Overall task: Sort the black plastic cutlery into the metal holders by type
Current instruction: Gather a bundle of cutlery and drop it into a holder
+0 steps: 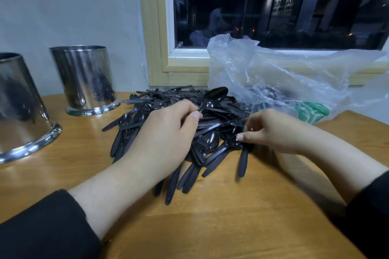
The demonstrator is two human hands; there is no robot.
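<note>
A heap of black plastic cutlery (pixel 174 109) lies on the wooden table (pixel 231 227) in front of me. My left hand (pixel 168 132) grips a black spoon (pixel 214 95) by its handle, its bowl raised above the heap. My right hand (pixel 271 128) pinches another black piece (pixel 243 159) at the heap's right edge; its handle points toward me and is blurred. Two shiny metal holders stand at the left: a near one (pixel 19 111) and a farther one (pixel 86 82).
A crumpled clear plastic bag (pixel 284 82) with green print lies behind the heap at the right, against the window sill (pixel 189 69). A white wall rises behind the holders. Black sleeves cover both forearms.
</note>
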